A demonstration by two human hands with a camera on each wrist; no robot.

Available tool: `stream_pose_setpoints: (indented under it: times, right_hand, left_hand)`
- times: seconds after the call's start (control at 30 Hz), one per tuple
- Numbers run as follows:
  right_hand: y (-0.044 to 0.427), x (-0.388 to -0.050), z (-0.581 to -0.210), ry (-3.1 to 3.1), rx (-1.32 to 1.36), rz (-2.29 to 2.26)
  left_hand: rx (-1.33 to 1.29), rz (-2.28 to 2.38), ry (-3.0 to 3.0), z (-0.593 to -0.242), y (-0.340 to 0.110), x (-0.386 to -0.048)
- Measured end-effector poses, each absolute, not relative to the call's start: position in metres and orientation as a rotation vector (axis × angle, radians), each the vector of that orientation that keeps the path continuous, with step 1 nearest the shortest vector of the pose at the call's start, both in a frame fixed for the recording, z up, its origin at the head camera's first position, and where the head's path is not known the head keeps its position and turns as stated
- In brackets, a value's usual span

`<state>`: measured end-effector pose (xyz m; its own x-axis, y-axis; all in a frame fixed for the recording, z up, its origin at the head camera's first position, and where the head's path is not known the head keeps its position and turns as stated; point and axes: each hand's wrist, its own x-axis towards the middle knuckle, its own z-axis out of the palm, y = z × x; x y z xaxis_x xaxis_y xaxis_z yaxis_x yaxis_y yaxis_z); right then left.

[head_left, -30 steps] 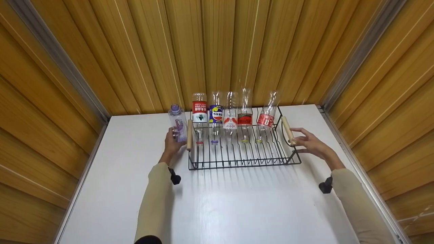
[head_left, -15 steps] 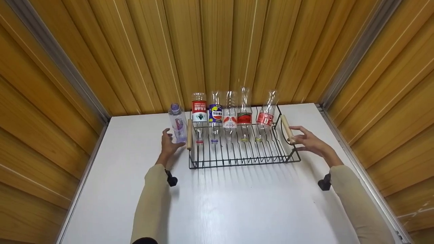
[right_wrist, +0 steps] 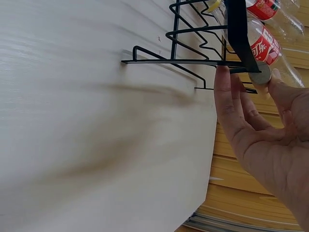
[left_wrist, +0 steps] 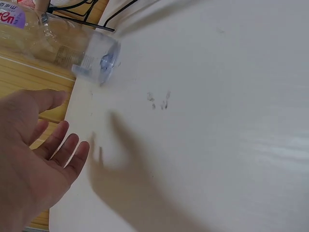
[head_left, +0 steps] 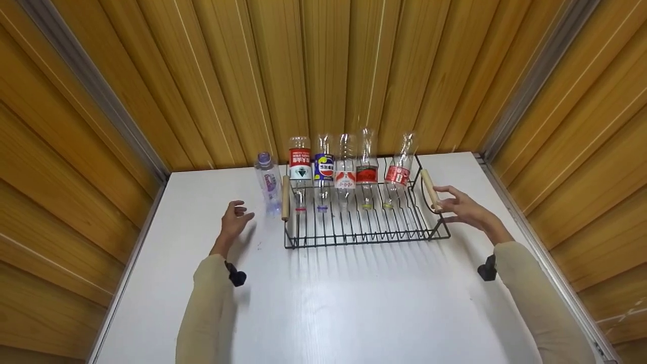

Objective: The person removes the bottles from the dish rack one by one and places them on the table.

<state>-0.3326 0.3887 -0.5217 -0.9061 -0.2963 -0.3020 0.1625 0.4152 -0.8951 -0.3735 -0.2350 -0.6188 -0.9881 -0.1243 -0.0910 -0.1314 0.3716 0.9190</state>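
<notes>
Though rack [head_left: 368,241] holds five upended bottles [head_left: 300,163], contents unclear.

A black wire rack [head_left: 364,242] with a pale wooden handle [head_left: 285,198] at each end stands on the tabletop [head_left: 354,303]. Five clear, labelled bottles [head_left: 345,178] lean in a row along its far side, necks down. A lilac-tinted bottle [head_left: 269,186] with a purple top stands upright just beside it.
</notes>
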Motion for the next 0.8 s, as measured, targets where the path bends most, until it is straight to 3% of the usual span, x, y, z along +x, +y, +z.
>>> stream_pose_setpoints:
  times: [0.37, 0.8]
  right_hand:
    - [0.386, -0.334, -0.520, 2.299, -0.125, -1.446]
    - [0.386, -0.334, -0.514, 2.302, -0.115, -1.396]
  left_hand:
    - [-0.066, 1.736, 2.616, -0.604, -0.247, -0.346]
    - [0.271, 1.622, 2.470, -0.576, -0.222, -0.326]
